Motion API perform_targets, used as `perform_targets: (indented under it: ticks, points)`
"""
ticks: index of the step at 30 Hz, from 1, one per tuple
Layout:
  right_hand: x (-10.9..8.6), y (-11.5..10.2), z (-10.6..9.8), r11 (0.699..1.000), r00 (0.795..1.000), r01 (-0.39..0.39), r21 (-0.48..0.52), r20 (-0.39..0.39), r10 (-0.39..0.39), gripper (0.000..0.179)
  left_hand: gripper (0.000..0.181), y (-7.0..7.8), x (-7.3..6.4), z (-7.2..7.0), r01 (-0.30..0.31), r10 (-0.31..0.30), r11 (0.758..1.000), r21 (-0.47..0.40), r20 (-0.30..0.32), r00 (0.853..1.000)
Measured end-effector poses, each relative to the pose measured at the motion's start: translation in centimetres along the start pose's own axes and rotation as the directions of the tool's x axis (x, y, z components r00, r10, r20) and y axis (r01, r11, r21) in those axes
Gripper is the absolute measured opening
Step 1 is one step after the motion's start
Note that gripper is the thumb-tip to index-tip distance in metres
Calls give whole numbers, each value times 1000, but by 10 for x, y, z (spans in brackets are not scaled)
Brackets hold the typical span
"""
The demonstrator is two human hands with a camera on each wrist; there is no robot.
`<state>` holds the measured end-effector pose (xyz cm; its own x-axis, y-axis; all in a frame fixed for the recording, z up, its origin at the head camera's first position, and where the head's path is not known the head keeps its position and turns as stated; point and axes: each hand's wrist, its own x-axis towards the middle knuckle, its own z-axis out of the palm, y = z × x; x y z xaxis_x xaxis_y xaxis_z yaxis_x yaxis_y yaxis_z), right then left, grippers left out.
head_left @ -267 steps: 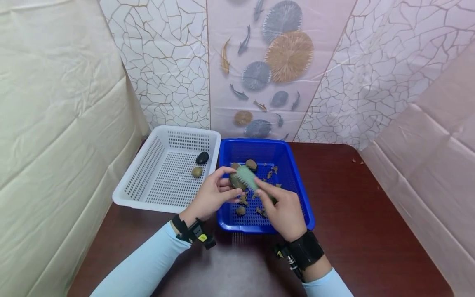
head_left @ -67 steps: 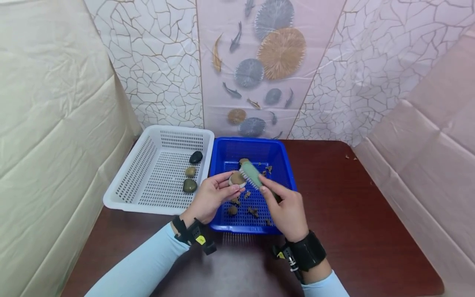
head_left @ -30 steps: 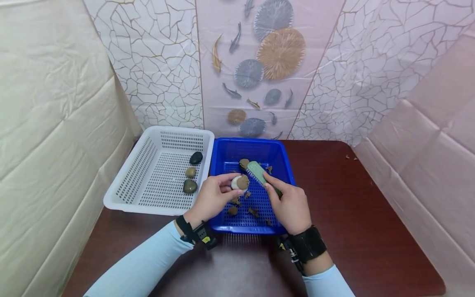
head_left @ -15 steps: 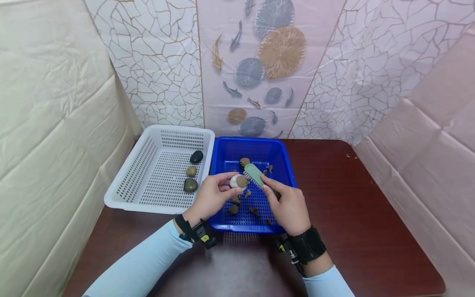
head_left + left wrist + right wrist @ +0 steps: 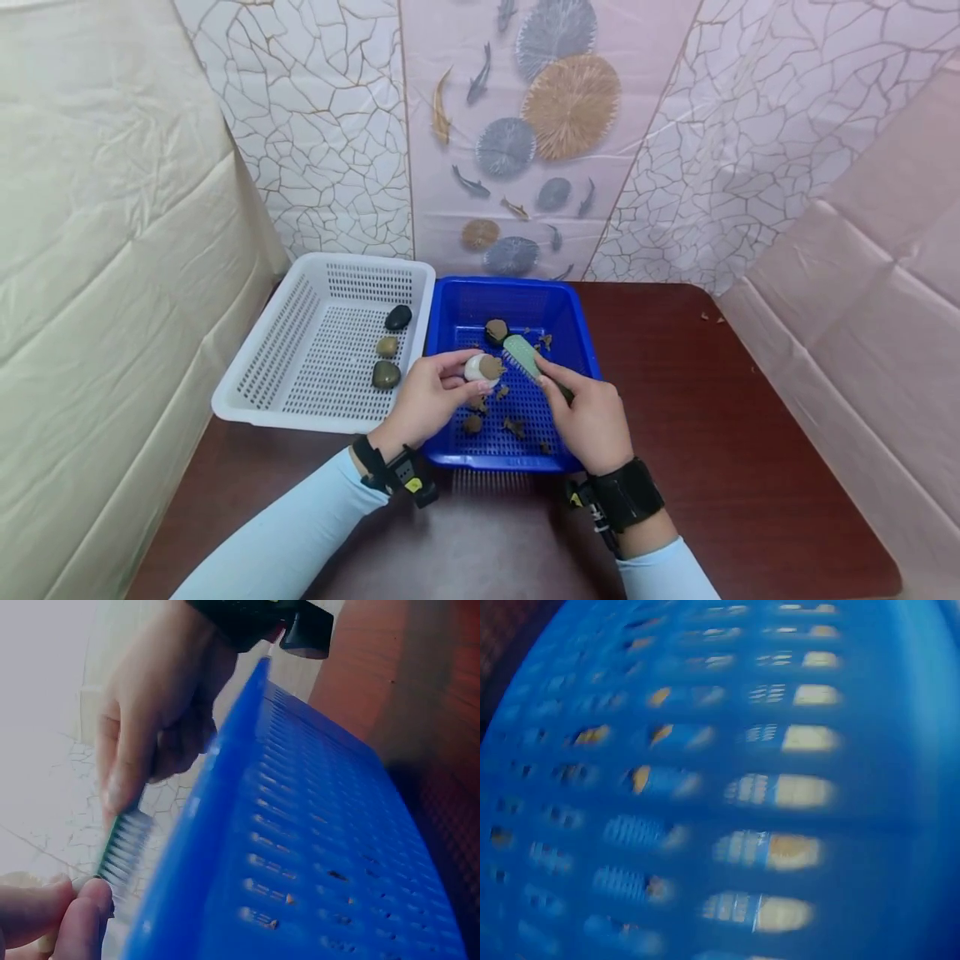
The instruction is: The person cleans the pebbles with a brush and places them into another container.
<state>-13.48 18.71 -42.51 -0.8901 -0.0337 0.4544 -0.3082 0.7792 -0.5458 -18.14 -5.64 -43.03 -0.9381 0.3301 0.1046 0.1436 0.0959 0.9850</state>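
Over the blue plastic basket [image 5: 487,463], my left hand [image 5: 420,398] pinches a white stone [image 5: 473,368] with crumbly brown dirt on its right side. My right hand [image 5: 594,423] grips the handle of a green scrubbing brush [image 5: 522,353], bristles toward the stone and a small gap between them. In the left wrist view the brush [image 5: 118,844] shows its pale bristles close to the left fingertips [image 5: 91,898]. A dark stone [image 5: 496,337] topped with brown dirt lies in the blue basket behind the brush. The basket wall [image 5: 885,787] fills the right wrist view.
A white basket [image 5: 292,419] adjoins on the left, holding a black stone [image 5: 398,317], a small tan stone [image 5: 387,347] and an olive stone [image 5: 386,375]. Dirt crumbs [image 5: 513,427] lie scattered in the blue basket. Both baskets stand on a dark red table [image 5: 720,433].
Since the first frame, the olive stone has moved from my left hand to the white basket, and a white stone is held instead. Lately the stone has turned and the brush drawn slightly away.
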Motion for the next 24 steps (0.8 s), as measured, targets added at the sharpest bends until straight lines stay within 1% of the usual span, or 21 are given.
perform_targets:
  ticks: [2, 5, 6, 8, 10, 12, 14, 16, 17, 18, 20, 22, 24]
  points:
    - [-1, -1, -2, 999, 1000, 14, 49, -12, -13, 36, 50, 0, 0, 0, 0, 0, 1000, -18, -3, 1000]
    - [-3, -4, -1, 990, 998, 48, 130, 23, -51, 36, 50, 0, 0, 0, 1, -1, 998, -55, -5, 1000]
    - [-3, -5, 0, 991, 998, 46, 128, 36, -51, 36, 50, 0, 0, 0, 3, -4, 998, -67, -5, 1000]
    - [-3, -3, 1, 996, 998, 34, 82, 48, -38, 35, 49, 0, 0, 0, 13, -13, 996, -87, -2, 1000]
    - [-2, -2, 1, 999, 999, 9, 34, 35, -10, 35, 49, 0, 0, 1, 22, -21, 993, -117, 6, 1000]
    - [-3, -3, -1, 999, 1000, -1, 36, 7, 1, 35, 49, 0, 0, 1, 24, -23, 992, -126, 10, 1000]
    - [-4, -5, -3, 995, 1000, 17, 97, 0, -17, 35, 49, 0, 0, 1, 21, -20, 991, -135, 13, 1000]
    - [-6, -8, -3, 986, 999, 45, 161, 18, -49, 35, 50, 1, 0, 1, 23, -21, 987, -158, 13, 1000]
    - [-6, -9, -2, 984, 998, 52, 173, 26, -58, 35, 50, 1, 0, 1, 27, -25, 985, -170, 12, 1000]
    - [-5, -9, -1, 984, 998, 55, 172, 33, -61, 35, 50, 1, 0, 1, 32, -30, 983, -183, 13, 999]
    - [-5, -7, 1, 991, 998, 50, 127, 38, -55, 34, 50, 0, 1, 1, 47, -44, 977, -209, 17, 999]
    - [-4, -6, 1, 997, 999, 31, 75, 17, -32, 34, 49, 0, 1, 0, 59, -55, 970, -234, 24, 998]
    - [-3, -6, 0, 998, 1000, 21, 65, -12, -20, 34, 49, -1, 2, 0, 66, -61, 967, -247, 25, 998]
